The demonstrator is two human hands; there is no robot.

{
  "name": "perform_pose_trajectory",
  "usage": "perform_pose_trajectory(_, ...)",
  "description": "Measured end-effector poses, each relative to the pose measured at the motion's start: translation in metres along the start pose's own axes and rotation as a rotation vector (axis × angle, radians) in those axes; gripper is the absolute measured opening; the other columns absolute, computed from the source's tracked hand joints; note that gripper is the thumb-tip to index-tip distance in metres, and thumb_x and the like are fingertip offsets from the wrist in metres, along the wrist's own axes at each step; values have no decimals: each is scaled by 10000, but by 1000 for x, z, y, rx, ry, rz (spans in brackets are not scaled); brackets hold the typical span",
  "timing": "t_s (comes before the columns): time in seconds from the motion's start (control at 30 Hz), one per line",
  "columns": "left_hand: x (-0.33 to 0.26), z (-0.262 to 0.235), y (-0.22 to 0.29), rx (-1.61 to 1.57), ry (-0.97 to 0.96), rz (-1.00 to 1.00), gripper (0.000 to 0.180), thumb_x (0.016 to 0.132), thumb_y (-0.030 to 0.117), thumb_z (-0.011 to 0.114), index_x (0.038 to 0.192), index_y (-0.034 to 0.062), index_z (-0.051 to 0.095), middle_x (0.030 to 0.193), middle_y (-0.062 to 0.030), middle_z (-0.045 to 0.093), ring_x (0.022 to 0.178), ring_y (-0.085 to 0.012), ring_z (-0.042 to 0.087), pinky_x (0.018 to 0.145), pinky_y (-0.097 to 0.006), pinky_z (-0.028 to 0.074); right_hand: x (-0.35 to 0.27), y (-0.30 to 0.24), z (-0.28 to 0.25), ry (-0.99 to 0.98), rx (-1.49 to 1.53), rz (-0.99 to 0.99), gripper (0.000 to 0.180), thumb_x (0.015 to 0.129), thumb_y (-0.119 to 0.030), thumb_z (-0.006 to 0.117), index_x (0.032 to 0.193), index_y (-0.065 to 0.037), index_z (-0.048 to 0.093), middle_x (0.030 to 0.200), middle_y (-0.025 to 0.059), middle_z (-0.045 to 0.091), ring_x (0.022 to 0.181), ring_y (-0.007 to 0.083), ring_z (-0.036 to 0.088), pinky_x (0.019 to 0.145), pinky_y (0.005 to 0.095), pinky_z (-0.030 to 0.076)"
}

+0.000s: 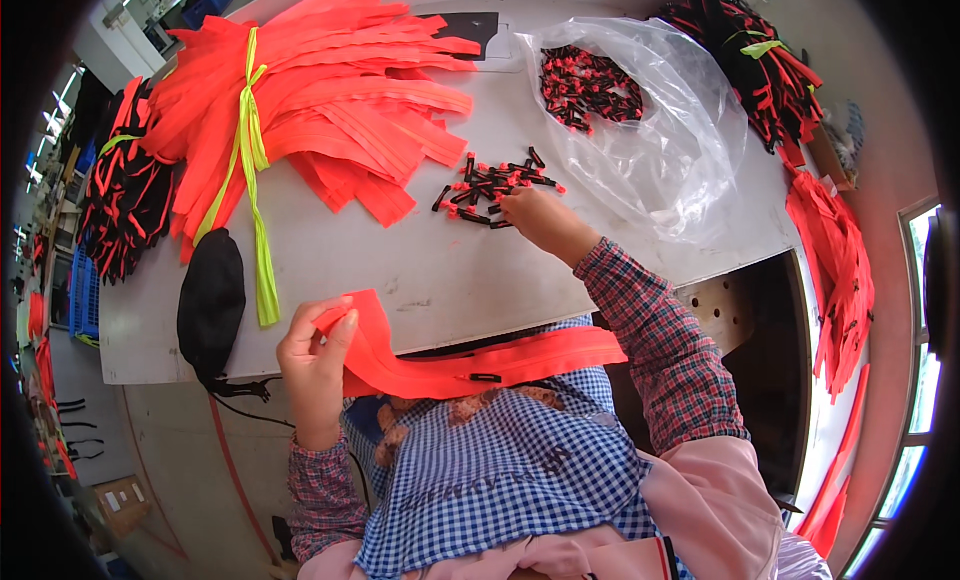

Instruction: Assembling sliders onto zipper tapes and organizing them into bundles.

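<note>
My left hand (318, 365) pinches one end of an orange-red zipper (425, 377) between thumb and fingers at the table's front edge. The strip runs to the right across my lap, a small black slider (485, 378) showing on it. Farther forward, my right hand (545, 220) reaches down into a loose pile of small black-and-red zipper pulls (487, 187). Its fingers are closed together at the pile's near edge; whatever lies between the fingertips is hidden.
A big bundle of orange-red zippers (330, 100) tied with a yellow-green strip (250, 155) lies back left. Beside it sits a black pouch-like object (212, 300). A clear plastic bag (690, 150) holds more pulls. Black-and-red bundles (120, 195) flank the table (440, 270).
</note>
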State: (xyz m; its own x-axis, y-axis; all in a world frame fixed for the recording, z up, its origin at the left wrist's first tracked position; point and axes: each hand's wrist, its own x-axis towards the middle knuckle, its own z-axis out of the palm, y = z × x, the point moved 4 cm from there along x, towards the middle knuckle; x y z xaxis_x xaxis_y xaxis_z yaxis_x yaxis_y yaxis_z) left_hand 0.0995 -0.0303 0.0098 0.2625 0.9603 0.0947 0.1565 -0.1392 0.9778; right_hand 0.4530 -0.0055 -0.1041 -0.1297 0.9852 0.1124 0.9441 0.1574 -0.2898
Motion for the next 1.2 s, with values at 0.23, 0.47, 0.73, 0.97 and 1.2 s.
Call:
perform_pose_trajectory(0.23,-1,18,5,-94,-21,-53,150,897,3,698,1041,-34,675,1016,-41,649,907,-87,609,775,-235,506,-11,-14,-41,362,133,-110,105,908,-127,614,895,-33,659,871,134,648,798,307,658,731,391,543)
perform_pose_trajectory(0.47,0,39,23,138,-60,182,152,899,1,691,1050,-14,686,1005,-70,655,879,-126,631,760,-255,514,-50,-122,-86,192,1221,101,162,960,-141,669,1048,-4,670,944,4,671,801,76,591,751,253,507)
perform_pose_trajectory(0.73,-10,54,40,140,-117,288,177,892,-17,680,1070,-8,679,1003,-94,657,877,-170,663,752,-276,539,-66,-176,-84,331,1108,-5,207,920,-69,689,1119,-10,688,979,87,710,702,121,657,653,266,549)
perform_pose_trajectory(0.97,-14,53,41,190,-114,338,197,869,-51,674,1061,-7,683,959,-108,659,829,-192,681,712,-278,549,-68,-183,-85,289,1023,5,202,899,-34,708,1099,-15,695,958,74,688,777,132,683,696,272,555)
perform_pose_trajectory(1.2,-13,49,43,223,-136,306,186,870,-63,667,1048,-16,698,901,-84,653,783,-157,656,682,-272,532,-64,-186,-90,391,780,-124,256,854,-52,757,1104,-43,706,927,73,682,766,136,659,688,286,536)
